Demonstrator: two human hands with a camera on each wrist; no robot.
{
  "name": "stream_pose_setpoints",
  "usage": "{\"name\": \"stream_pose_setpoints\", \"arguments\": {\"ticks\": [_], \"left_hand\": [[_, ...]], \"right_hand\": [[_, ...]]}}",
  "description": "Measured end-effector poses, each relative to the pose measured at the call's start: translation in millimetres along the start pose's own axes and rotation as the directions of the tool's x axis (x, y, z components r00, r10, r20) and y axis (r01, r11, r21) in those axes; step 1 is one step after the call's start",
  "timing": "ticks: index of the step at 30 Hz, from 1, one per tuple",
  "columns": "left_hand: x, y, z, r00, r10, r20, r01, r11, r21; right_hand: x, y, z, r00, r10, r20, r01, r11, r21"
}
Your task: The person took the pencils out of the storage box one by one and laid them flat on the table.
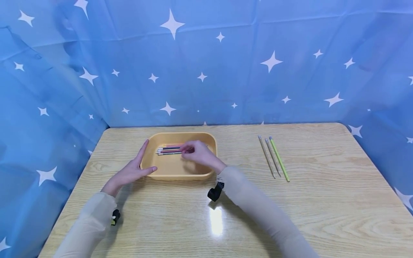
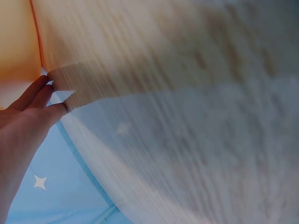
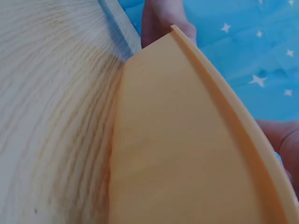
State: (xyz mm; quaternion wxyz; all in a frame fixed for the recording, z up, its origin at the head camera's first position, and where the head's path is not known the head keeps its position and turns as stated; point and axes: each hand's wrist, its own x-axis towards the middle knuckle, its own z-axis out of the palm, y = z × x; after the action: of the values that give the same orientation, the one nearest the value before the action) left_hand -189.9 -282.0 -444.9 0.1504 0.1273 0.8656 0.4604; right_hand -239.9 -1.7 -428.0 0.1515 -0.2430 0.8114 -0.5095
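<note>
Left hand [image 1: 131,172] is resting spread; right hand [image 1: 200,154] is hiding pencils [image 1: 171,148], grip unclear; wood table [image 1: 329,186] is lying below, starry cloth [image 1: 226,89] behind.

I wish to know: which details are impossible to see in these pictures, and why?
Head view: part of the pencils in the tray, covered by the right hand.
Head view: whether that hand grips a pencil; too small to tell.
Right wrist view: the tray's inside, hidden by its wall.
Left wrist view: most of the tray, cut off by the left edge.
</note>
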Motion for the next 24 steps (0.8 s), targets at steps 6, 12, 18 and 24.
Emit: {"name": "stream_pose_setpoints", "arguments": {"ticks": [6, 12, 18, 24], "left_hand": [[1.4, 0.1, 0.0, 1.0, 0.009, 0.0, -0.009, 1.0, -0.003], [0.9, -0.8, 0.5, 1.0, 0.017, 0.006, -0.017, 1.0, -0.005], [0.8, -1.2, -0.3, 1.0, 0.016, 0.008, -0.016, 1.0, -0.009], [1.2, -1.6, -0.5, 1.0, 0.015, 0.005, -0.015, 1.0, -0.006]], "right_hand": [[8.5, 0, 3, 0.999, 0.045, 0.025, -0.044, 0.999, -0.026], [16.6, 2, 2, 0.994, 0.093, 0.063, -0.089, 0.994, -0.07], [19.5, 6, 3, 0.991, 0.122, 0.061, -0.117, 0.991, -0.07], [21.0, 7, 4, 0.991, 0.122, 0.061, -0.114, 0.986, -0.12]]}}
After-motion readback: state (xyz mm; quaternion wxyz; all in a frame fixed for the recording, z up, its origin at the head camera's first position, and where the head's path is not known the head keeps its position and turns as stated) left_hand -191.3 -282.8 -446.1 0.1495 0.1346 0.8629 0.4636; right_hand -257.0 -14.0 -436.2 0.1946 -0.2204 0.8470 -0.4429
